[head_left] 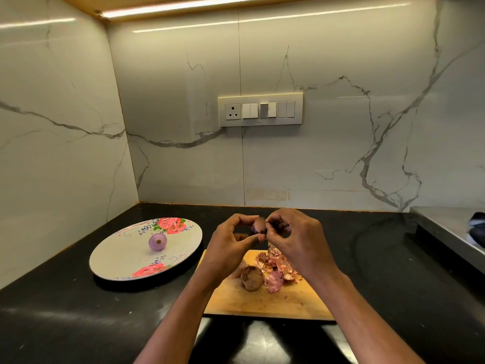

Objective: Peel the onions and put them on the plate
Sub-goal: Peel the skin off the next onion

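Left fingers: the left hand (231, 241) curls round a held onion (258, 225), fingertips over its top and thumb under it, gripping it above the far edge of the board.
Right fingers: the right hand (298, 239) is bent at the knuckles with fingertips pinched at the onion's right side, seemingly on a bit of dark skin; what exactly they pinch is too small to tell.
Held onion, look: small, reddish-purple with a shiny patch, mostly hidden by both hands.
Held onion, axis: cannot tell which way its root or tip points.
Peeled onion (157, 241): pale purple, smooth and glossy, resting near the middle of the plate, well apart from the hands.
Peeled onion, axis: its brown root end faces the camera, so its long axis runs roughly toward the viewer.
Plate (118, 254): round, white, with pink rose prints at its far and near rims, lying on the countertop left of the board.
Unpeeled onion (251, 278): brown, dry-skinned, on the cutting board (262, 302) beneath the hands.
Peels (275, 269): a pink and tan heap just right of it, touching it.
Countertop (65, 311): black and glossy.
Wall: a switch panel (260, 109) on marble.
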Motion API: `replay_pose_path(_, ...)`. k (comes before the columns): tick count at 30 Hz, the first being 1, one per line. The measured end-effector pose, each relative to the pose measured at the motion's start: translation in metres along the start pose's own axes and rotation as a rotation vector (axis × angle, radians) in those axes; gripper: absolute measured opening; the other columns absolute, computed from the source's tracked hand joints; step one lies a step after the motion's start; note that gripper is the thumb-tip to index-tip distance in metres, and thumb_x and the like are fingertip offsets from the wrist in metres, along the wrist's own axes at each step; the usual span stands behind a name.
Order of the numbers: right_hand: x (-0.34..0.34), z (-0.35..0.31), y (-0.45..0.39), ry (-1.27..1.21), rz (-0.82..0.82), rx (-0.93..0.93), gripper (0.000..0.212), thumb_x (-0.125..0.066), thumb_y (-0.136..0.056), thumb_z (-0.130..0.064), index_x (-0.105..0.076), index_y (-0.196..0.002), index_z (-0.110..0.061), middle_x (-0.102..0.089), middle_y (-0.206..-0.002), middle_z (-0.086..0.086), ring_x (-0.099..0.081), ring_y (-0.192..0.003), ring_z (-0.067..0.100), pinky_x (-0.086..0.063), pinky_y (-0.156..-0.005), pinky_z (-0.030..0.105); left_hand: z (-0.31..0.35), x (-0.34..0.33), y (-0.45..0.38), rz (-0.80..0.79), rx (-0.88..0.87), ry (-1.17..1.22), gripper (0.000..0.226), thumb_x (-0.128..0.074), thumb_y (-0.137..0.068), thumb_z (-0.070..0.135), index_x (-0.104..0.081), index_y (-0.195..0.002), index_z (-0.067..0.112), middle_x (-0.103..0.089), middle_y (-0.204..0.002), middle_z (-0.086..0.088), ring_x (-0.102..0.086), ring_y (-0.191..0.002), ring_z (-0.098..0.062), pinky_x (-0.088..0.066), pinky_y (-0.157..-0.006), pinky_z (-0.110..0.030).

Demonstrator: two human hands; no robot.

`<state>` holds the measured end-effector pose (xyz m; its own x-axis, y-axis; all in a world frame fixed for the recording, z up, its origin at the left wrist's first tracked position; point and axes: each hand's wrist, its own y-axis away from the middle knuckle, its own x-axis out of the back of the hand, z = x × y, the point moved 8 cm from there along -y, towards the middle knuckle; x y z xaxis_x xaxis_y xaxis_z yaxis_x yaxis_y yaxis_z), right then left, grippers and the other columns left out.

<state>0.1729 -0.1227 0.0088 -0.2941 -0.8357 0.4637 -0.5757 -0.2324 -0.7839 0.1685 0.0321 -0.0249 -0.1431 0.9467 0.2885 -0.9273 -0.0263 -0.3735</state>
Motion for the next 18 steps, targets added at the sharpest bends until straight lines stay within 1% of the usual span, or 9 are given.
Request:
replay_pose_path(3,0.002,0.008,-0.001,-0.034,0.007,-0.049,0.012,-0.077,-0.086,-0.019,-0.07,-0.096,-0.02,-0.065,-0.085,-0.013,-0.063,-0.076,-0.002,-0.049,-0.068,0.005,0.001,-0.001,-0.001,-0.02,0.002,0.017,0.046,-0.076,-0.079,0.029,-0.062,-0.122,0.028,-0.066,-0.122,0.009,-0.067,-0.108,-0.011,-0.057,-0.095,-0.036)
replay_pose_path(6,0.006,0.018,-0.003,-0.149,0.038,-0.138,0.014,-0.073,-0.09,-0.022,-0.073,-0.104,-0.022,-0.07,-0.09,-0.013,-0.067,-0.085,-0.002,-0.052,-0.073,0.009,0.002,-0.001,-0.001,-0.034,0.024,0.121,0.04,-0.072,-0.087,0.02,-0.059,-0.125,0.026,-0.065,-0.124,0.005,-0.064,-0.114,-0.01,-0.057,-0.092,-0.028)
replay_pose_path(9,0.006,0.022,-0.004,-0.25,0.021,-0.204,0.018,-0.07,-0.092,-0.027,-0.074,-0.109,-0.025,-0.074,-0.098,-0.012,-0.069,-0.092,0.001,-0.058,-0.08,0.019,0.001,-0.003,0.0,-0.056,0.064,0.274,0.038,-0.068,-0.09,0.018,-0.057,-0.126,0.02,-0.067,-0.123,-0.001,-0.067,-0.112,-0.014,-0.057,-0.089,-0.028)
replay_pose_path(11,0.005,0.022,-0.005,-0.322,-0.002,-0.234,0.016,-0.071,-0.092,-0.028,-0.075,-0.107,-0.028,-0.075,-0.096,-0.013,-0.071,-0.091,0.003,-0.061,-0.08,0.027,0.0,-0.003,0.0,-0.065,0.082,0.363,0.039,-0.067,-0.089,0.018,-0.058,-0.127,0.017,-0.07,-0.12,-0.004,-0.068,-0.112,-0.016,-0.056,-0.089,-0.029)
replay_pose_path(12,0.005,0.021,-0.005,-0.341,-0.009,-0.242,0.016,-0.071,-0.091,-0.028,-0.075,-0.106,-0.029,-0.075,-0.096,-0.013,-0.071,-0.09,0.003,-0.061,-0.08,0.029,0.0,-0.003,-0.001,-0.066,0.091,0.404,0.041,-0.066,-0.088,0.018,-0.059,-0.128,0.016,-0.071,-0.119,-0.004,-0.068,-0.112,-0.017,-0.056,-0.089,-0.029)
replay_pose_path(15,0.006,0.016,-0.006,-0.333,-0.012,-0.224,0.018,-0.072,-0.09,-0.03,-0.075,-0.108,-0.03,-0.074,-0.098,-0.014,-0.071,-0.091,0.001,-0.061,-0.081,0.026,-0.001,-0.003,-0.002,-0.066,0.097,0.482,0.044,-0.067,-0.084,0.018,-0.061,-0.127,0.015,-0.072,-0.117,-0.004,-0.068,-0.112,-0.018,-0.055,-0.088,-0.028)
replay_pose_path(18,0.006,0.008,-0.006,-0.25,-0.012,-0.157,0.024,-0.072,-0.089,-0.031,-0.073,-0.113,-0.027,-0.073,-0.104,-0.014,-0.068,-0.096,-0.002,-0.058,-0.083,0.018,-0.002,-0.003,-0.003,-0.056,0.081,0.45,0.043,-0.067,-0.086,0.018,-0.06,-0.129,0.016,-0.072,-0.119,-0.003,-0.068,-0.113,-0.017,-0.055,-0.09,-0.028)
